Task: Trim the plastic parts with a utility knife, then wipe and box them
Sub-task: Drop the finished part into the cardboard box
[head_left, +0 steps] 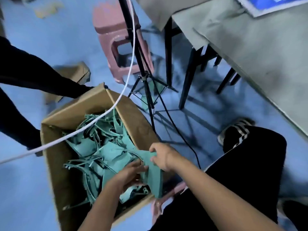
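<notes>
Both grips are closed on the same green plastic part, a long curved strip lifted at the near right corner of the cardboard box. The right hand pinches its upper end between thumb and fingers, and the left hand holds it lower down, fingers curled around the middle. Two holds probably serve to work the piece free, since the pile of green parts below is a tangle of thin strips and flat panels that catch on one another. The box stands open on the blue floor beside the seated person's knee, close enough to reach without standing. Both forearms stretch forward and down, the right crossing over the black trouser leg, wrists bent toward each other above the box corner. A white cable drapes across the box. No knife is visible, and the table lies well apart to the right.
</notes>
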